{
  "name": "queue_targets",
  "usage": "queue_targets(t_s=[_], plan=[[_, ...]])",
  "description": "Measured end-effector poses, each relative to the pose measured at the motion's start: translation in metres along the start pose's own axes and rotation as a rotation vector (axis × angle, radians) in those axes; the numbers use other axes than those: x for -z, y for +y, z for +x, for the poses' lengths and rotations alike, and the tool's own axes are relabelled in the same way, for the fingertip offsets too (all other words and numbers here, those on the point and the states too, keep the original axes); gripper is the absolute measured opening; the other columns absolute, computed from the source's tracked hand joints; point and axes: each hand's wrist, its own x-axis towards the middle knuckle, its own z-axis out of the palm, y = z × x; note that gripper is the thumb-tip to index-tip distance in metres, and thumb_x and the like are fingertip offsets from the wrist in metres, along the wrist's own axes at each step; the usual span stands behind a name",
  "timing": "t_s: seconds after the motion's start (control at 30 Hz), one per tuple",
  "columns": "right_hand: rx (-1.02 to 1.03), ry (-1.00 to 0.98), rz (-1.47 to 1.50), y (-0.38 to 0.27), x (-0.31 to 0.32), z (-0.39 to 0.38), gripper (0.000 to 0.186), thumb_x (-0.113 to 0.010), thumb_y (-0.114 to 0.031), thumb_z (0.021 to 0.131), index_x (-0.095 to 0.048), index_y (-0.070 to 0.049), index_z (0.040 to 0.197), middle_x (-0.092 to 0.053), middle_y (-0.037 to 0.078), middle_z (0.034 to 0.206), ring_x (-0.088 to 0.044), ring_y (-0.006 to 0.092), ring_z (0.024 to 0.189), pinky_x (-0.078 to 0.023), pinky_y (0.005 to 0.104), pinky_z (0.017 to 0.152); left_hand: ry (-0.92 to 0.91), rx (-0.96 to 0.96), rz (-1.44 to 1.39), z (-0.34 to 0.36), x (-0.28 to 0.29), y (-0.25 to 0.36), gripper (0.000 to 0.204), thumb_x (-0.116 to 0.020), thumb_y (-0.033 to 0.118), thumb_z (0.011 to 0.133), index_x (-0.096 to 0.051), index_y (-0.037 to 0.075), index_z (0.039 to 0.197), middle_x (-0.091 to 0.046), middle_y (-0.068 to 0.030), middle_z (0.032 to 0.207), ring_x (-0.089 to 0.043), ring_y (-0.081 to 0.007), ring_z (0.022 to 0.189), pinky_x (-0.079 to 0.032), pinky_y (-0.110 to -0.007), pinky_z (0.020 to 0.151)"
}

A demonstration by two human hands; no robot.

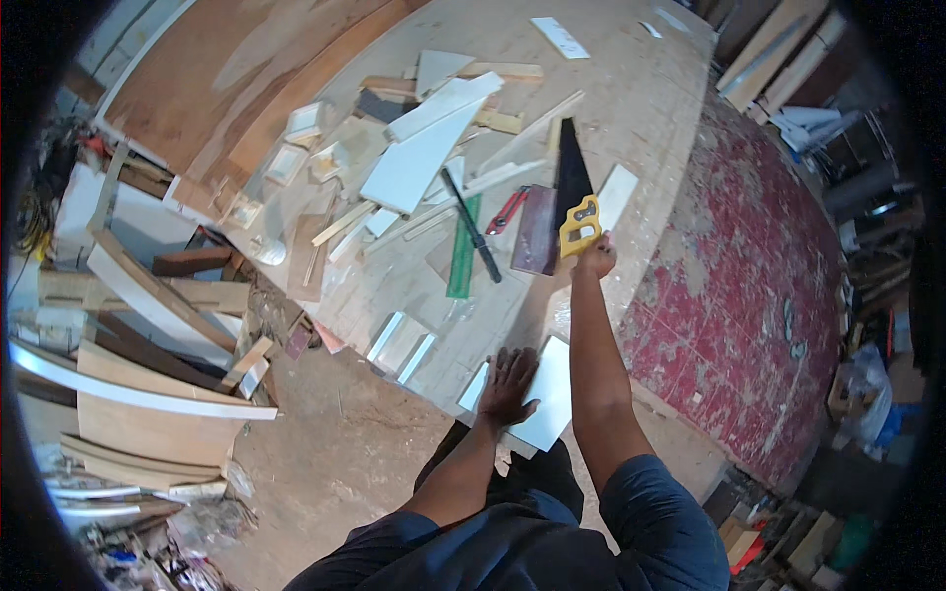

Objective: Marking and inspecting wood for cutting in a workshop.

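My left hand point(507, 384) lies flat with fingers apart on white boards point(547, 404) at the table's near edge. My right hand point(596, 254) reaches out, fingers closed on the lower end of the yellow handle of a handsaw point(574, 182), whose dark blade points away from me. Beside the saw are a purplish board point(534, 236) and a narrow white strip point(618, 192). Left of these lie red-and-black pliers or a similar tool point(507, 209), a long black bar point(473, 227) and a green ruler-like strip point(463, 251).
The worktable point(641, 89) holds several white and wooden offcuts point(424, 148). A plywood sheet point(197, 79) stands at the upper left, and curved wooden pieces point(158, 394) are piled on the left. A worn red floor point(739, 295) lies right of the table, with stacked boards point(764, 54) beyond.
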Motion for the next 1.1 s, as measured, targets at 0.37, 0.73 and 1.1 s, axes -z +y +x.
queue_targets(t_s=[0.37,0.73,1.1], plan=[[0.92,-0.814,-0.901,0.062,0.011,-0.231,0.034,-0.079,-0.015,0.075,-0.056,-0.007,0.098,-0.063,0.017,0.098,-0.065,0.0321,0.087,-0.054,0.0443,0.078,0.086,0.025,0.612,-0.007,-0.049,-0.018,0.072,-0.054,0.048,0.092,-0.037,0.009,0.151,-0.033,-0.0184,0.156,-0.028,-0.0375,0.145,-0.012,-0.058,0.123],[0.356,-0.843,-0.887,0.006,0.036,-0.257,0.035,-0.076,-0.012,0.074,-0.055,-0.002,0.1,-0.067,0.022,0.095,-0.068,0.0381,0.091,-0.053,0.0476,0.081,0.145,-0.037,-0.255,-0.013,-0.011,-0.016,0.081,-0.065,0.039,0.087,-0.033,0.006,0.153,-0.024,-0.0258,0.159,-0.021,-0.0442,0.147,-0.014,-0.056,0.12],[0.098,-0.716,-0.441,-0.031,0.217,-0.217,0.018,-0.069,-0.001,0.084,-0.068,0.0,0.101,-0.07,0.011,0.088,-0.068,0.0191,0.081,-0.056,0.0331,0.072,0.118,-0.132,0.475,-0.008,-0.061,-0.024,0.089,-0.059,0.054,0.085,-0.027,0.011,0.156,-0.023,-0.0147,0.162,-0.017,-0.0366,0.151,-0.006,-0.064,0.12]])
